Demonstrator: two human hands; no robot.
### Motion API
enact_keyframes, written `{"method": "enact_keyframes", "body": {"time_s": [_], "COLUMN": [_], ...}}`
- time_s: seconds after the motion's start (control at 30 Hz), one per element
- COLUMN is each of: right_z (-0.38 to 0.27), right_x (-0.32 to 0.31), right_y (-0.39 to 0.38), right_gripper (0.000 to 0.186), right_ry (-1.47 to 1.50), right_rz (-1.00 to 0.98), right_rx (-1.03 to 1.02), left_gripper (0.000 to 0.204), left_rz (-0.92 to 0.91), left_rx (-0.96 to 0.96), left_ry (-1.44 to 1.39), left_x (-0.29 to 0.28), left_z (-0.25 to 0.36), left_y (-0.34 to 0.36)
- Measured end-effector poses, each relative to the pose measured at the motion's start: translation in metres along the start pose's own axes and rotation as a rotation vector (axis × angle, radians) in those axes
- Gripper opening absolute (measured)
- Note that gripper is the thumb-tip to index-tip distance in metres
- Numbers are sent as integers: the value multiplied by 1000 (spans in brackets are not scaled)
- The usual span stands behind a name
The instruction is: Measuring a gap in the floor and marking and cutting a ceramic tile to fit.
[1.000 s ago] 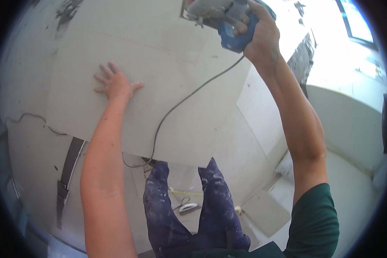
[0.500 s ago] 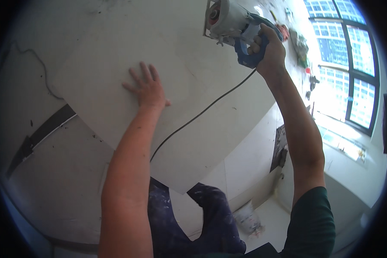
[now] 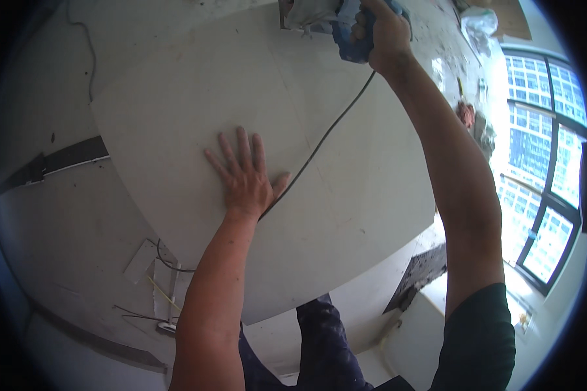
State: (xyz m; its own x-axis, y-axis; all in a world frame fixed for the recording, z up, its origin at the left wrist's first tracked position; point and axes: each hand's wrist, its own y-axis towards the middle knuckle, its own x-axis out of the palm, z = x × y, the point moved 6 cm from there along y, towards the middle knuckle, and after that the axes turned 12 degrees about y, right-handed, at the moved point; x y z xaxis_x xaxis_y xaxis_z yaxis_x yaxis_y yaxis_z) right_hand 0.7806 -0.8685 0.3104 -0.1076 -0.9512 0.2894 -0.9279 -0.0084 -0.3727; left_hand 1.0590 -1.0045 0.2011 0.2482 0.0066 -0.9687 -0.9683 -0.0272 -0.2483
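My left hand point(image 3: 246, 181) lies flat on a large pale board point(image 3: 372, 176), fingers spread, thumb close beside a dark power cord point(image 3: 327, 135). At the far edge of view, my right hand point(image 3: 390, 40) is wrapped round the blue handle of a circular saw point(image 3: 352, 47). The saw's pale metal body is partly cut off by the top of the picture. Its cord runs back across the board and passes behind my left wrist. Whether the blade touches the board cannot be seen.
A dark strip point(image 3: 78, 156) lies left of the board, with loose wires and a yellow strip point(image 3: 162, 291) nearer me. A clear plastic bag point(image 3: 480, 23), a reddish bundle point(image 3: 466, 114) and debris lie at the right, below a large window point(image 3: 541, 143). My legs stand at the board's near edge.
The view has shifted, with the saw now higher in the picture and partly out of it. My left hand stays flat on the board, and my right hand keeps its hold on the saw.
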Motion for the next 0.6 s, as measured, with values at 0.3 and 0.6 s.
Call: {"method": "enact_keyframes", "body": {"time_s": [0.3,0.6], "right_z": [2,21], "right_x": [46,56], "right_y": [26,46], "right_gripper": [9,16], "right_ry": [-189,-245], "right_rz": [-95,-224], "right_rx": [-105,-73], "left_gripper": [95,87], "left_rz": [2,-79], "left_rx": [-19,-18], "left_ry": [-55,-57], "left_x": [3,10], "left_z": [4,3], "left_y": [-10,-13]}}
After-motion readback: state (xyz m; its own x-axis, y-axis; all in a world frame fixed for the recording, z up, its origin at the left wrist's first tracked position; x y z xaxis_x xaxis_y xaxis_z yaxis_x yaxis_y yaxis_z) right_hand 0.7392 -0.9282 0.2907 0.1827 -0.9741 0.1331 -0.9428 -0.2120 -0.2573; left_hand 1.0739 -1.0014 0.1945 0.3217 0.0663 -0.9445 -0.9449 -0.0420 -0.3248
